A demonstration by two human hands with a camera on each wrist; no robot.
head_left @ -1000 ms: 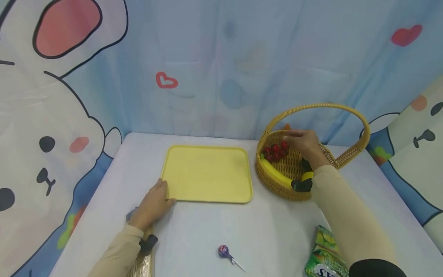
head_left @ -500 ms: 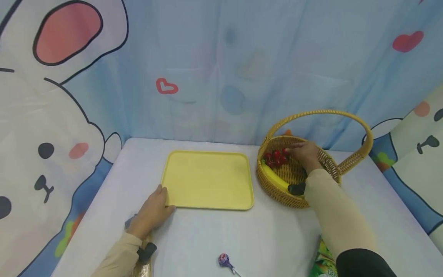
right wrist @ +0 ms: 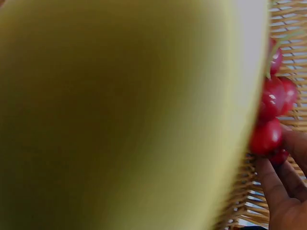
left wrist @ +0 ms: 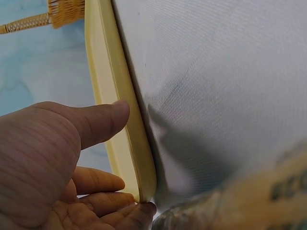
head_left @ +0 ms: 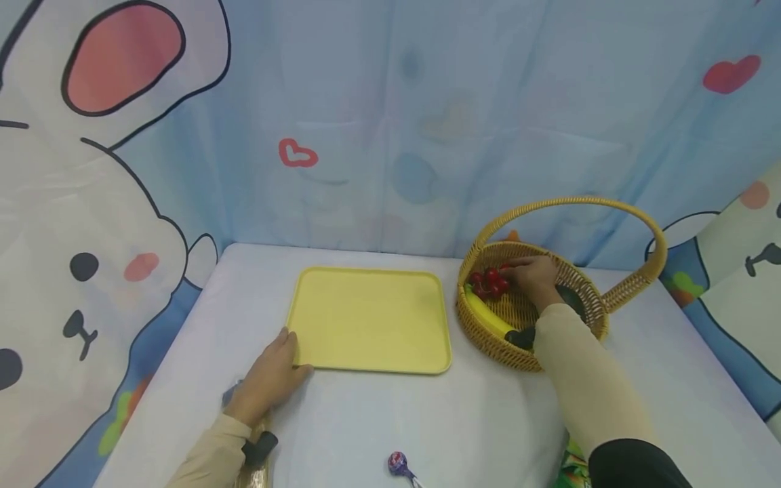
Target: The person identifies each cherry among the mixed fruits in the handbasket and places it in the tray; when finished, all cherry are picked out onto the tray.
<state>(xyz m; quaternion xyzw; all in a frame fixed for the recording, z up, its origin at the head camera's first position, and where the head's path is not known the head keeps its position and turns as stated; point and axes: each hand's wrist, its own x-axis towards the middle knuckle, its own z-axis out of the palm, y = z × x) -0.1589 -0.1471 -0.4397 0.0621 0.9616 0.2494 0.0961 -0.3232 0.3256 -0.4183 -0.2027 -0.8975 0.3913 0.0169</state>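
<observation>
A yellow tray lies on the white table. My left hand holds its near left corner; in the left wrist view the thumb lies on the rim and the fingers reach around the corner. To the right stands a wicker basket with a tall handle. Inside it, my right hand pinches a bunch of red cherries at its right side. In the right wrist view fingers touch the lower cherries. A banana lies along the basket's near left wall and fills much of that wrist view, blurred.
A dark green item is in the basket, partly behind the right wrist. A lollipop lies near the front. A green packet shows beside the right forearm, and a gold packet under the left. A printed curtain hangs behind.
My right hand has gone lower into the basket, its fingers now at the cherries. My left hand has stayed at the tray corner. The head view has tilted slightly up.
</observation>
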